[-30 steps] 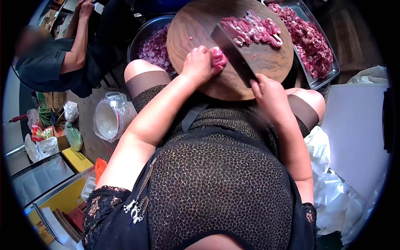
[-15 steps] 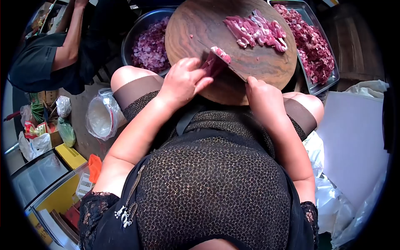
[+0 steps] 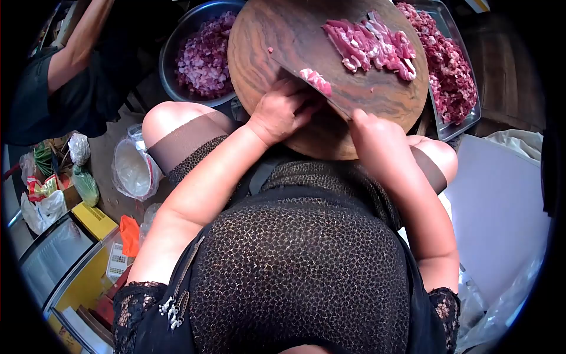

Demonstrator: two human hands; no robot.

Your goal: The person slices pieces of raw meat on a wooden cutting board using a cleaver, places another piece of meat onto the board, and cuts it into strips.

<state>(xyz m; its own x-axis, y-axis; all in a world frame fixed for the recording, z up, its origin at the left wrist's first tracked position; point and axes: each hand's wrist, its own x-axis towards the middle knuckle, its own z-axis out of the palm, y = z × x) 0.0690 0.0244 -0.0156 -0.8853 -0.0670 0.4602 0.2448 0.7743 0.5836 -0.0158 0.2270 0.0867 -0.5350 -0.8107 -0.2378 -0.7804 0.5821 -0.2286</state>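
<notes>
A round wooden chopping block (image 3: 265,35) stands between my knees. My right hand (image 3: 380,138) grips a cleaver (image 3: 340,108) by its handle end, the dark blade running slantwise up and left across the block. On the blade's far side sits a small piece of pink meat (image 3: 316,81). My left hand (image 3: 278,115) is on the near side of the blade, its fingers curled in close against it; what lies under them is in shadow and hidden. Farther back on the block lies a pile of sliced meat (image 3: 371,44).
A metal bowl (image 3: 168,74) of chopped meat stands left of the block, and a metal tray (image 3: 471,121) heaped with meat stands right. A lined bucket (image 3: 132,168) is by my left knee. Another person's arm (image 3: 73,56) shows at upper left. A pale board (image 3: 498,212) is at right.
My left hand has moved slightly right, and its fingers have curled in from a looser spread. The blade now leans with its broad side less visible. The whole view has shifted a little.
</notes>
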